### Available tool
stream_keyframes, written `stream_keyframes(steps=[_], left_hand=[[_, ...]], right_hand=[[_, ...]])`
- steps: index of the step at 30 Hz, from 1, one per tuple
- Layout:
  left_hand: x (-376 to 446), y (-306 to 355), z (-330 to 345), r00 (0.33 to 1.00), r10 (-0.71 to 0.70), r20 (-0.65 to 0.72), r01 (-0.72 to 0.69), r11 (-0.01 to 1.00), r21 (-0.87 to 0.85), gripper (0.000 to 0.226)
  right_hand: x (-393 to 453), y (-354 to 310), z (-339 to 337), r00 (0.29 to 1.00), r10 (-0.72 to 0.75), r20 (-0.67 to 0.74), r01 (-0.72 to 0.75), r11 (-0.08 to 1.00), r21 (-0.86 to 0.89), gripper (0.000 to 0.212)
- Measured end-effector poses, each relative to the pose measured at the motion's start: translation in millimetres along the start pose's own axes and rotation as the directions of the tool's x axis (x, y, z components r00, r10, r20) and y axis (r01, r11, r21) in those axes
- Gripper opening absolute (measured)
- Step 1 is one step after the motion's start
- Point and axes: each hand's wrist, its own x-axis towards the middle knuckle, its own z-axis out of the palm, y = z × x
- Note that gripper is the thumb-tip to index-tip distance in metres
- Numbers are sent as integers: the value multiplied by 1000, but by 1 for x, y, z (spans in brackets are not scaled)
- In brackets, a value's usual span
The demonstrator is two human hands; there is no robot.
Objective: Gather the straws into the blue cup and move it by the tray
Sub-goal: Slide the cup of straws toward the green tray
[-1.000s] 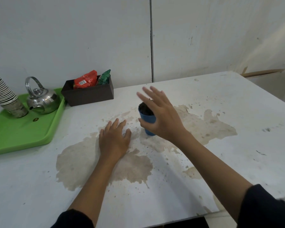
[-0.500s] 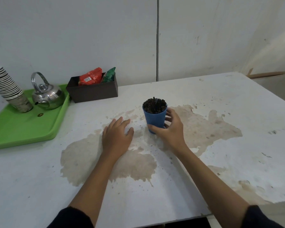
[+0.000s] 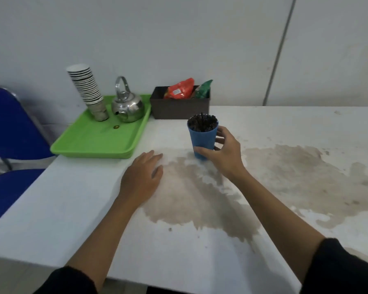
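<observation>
The blue cup [image 3: 201,138] stands upright on the white table [image 3: 72,209], packed with dark straws [image 3: 202,122] whose tips poke above its rim. My right hand [image 3: 223,154] wraps around the cup's right side and base, thumb in front, fingers behind. My left hand [image 3: 142,177] lies flat on the table, palm down, fingers together, left of the cup and empty. The green tray [image 3: 94,143] sits at the table's back left corner, a short gap from the cup.
On the tray stand a stack of paper cups [image 3: 87,90] and a steel kettle [image 3: 126,105]. A dark box [image 3: 179,109] with red and green packets sits behind the cup. A blue chair [image 3: 11,128] stands beyond the table's left edge. Brown stains mark the tabletop.
My right hand came down from over the cup and closed around its side. The view has swung left, so cup and tray now appear closer together. The left hand stays flat.
</observation>
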Motion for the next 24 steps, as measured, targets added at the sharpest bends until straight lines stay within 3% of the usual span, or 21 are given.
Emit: stream_keyframes(steps=[11, 24], left_hand=[[-4, -20, 2, 988, -87, -128, 83, 996, -41, 43], [-1, -20, 5, 984, -105, -143, 102, 994, -28, 42]], right_hand=[[80, -7, 117, 996, -31, 82, 31, 999, -5, 68], [133, 13, 171, 995, -46, 87, 52, 996, -72, 71]])
